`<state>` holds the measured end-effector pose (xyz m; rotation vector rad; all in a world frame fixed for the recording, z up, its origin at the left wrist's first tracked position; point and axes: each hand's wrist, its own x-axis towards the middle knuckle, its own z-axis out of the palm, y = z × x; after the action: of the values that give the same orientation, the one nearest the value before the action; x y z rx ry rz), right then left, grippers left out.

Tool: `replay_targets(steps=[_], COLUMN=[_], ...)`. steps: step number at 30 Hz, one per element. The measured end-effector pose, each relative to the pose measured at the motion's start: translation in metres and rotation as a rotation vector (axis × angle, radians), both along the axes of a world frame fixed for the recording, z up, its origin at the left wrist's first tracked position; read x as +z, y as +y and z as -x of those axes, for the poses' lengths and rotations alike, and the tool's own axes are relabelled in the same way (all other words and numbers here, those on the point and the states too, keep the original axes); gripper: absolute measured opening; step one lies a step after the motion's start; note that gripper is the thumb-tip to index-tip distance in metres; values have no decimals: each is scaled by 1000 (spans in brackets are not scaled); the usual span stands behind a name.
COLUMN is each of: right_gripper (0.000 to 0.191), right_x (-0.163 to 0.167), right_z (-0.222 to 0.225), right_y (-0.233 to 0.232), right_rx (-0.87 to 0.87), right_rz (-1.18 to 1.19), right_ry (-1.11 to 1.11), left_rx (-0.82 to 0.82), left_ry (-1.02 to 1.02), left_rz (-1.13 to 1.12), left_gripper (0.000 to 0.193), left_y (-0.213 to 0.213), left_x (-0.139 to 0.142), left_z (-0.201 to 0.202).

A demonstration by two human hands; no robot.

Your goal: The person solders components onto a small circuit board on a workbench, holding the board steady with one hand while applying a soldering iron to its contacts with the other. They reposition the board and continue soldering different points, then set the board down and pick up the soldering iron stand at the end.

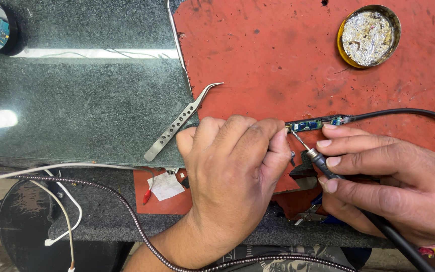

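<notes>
A worn red mat (278,60) covers the right part of the surface; its left edge meets a dark glass sheet (76,100) that takes up the left part. The middle of the mat, between the hands and the far edge, lies open. At the near edge of the surface the mat is torn and a grey felt strip (101,211) shows.

The left hand (230,176) comes in from the near edge, knuckles up, fingers curled tight, its grip pinched together at the left end of a small narrow circuit board (308,124); what it pinches is hidden under the fingers. The board lies on the mat towards the right side, with a black cable (404,113) joined to its right end and running off to the right edge.

The right hand (393,181) enters from the near right corner, its grip clamped like a pen hold on a soldering iron (323,163). The iron slants up to the left, and its thin metal tip touches the board's left end, just beside the left fingertips.

Steel curved tweezers (179,123) lie across the seam of glass and mat, just left of the left hand. Near the far right corner stands a round yellow tin (369,36) holding crusted silvery-grey residue. A braided metal hose (127,216) and white wires (66,211) hang past the near edge.
</notes>
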<state>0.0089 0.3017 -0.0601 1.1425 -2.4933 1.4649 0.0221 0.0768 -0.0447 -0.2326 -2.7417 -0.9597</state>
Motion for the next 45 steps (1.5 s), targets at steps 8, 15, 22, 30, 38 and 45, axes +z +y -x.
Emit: replay_targets(steps=[8,15,22,30,38,45], right_gripper=[21,21,21,21,20,21], right_x=[1,3,2,2,3,5], right_z=[0,0,0,-1,0,2], right_y=[-2,-5,-4,-5,-6,-7], right_rx=[-14,-22,-28,-32,-35,-13], right_rz=[-1,5,12,18,16,10], right_ry=[6,6,-7,-12,-5,15], left_rx=[0,-1,-8,-12,-3,8], left_ry=[3,-3,-8,-19,-10,0], left_rz=[-3,-3,-10,-13,-5,-6], left_gripper=[15,15,14,14,13,14], left_y=[0,-1,-1,-2,-1,0], left_x=[-1,0,0,1,0,-1], left_z=[0,0,0,0,1,1])
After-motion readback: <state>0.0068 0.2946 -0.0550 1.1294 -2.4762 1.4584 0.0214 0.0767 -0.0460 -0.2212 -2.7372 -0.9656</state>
